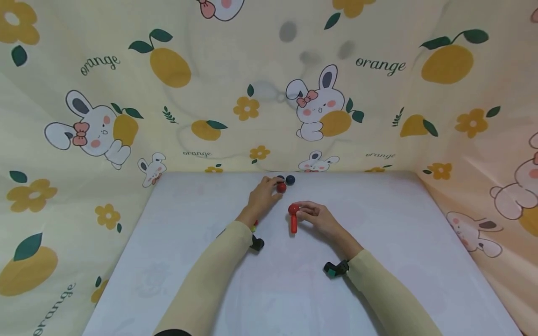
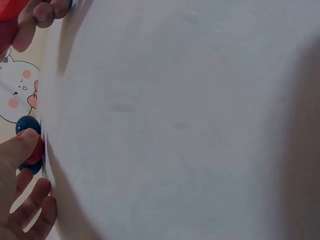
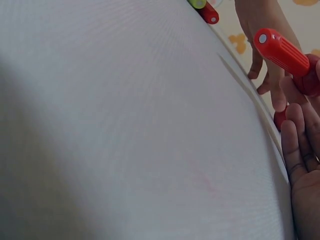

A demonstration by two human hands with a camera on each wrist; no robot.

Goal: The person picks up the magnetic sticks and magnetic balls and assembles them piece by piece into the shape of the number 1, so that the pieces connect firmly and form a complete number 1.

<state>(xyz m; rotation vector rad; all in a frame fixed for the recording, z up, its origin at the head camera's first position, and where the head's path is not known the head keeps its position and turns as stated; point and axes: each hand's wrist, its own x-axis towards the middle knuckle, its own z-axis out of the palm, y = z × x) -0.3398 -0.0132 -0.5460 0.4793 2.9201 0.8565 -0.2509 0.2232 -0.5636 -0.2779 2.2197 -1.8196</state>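
Note:
My left hand (image 1: 261, 197) is at the back of the table, thumb and fingers around a red ball (image 1: 281, 187); two dark blue balls, one of them plainly visible (image 1: 290, 180), sit just behind it. In the left wrist view a digit lies on the red ball (image 2: 35, 150), between the blue balls (image 2: 27, 125). My right hand (image 1: 321, 218) pinches another red ball (image 1: 293, 209) with a red stick (image 1: 293, 224) joined to it, pointing towards me. The right wrist view shows this stick (image 3: 282, 51) above my curved fingers (image 3: 300, 135).
Partly hidden behind my left wrist lie a green piece (image 1: 253, 228) and a red piece; the right wrist view shows a green piece (image 3: 198, 3) beside a red stick (image 3: 209, 13). A patterned cloth (image 1: 269, 93) stands along the table's back edge.

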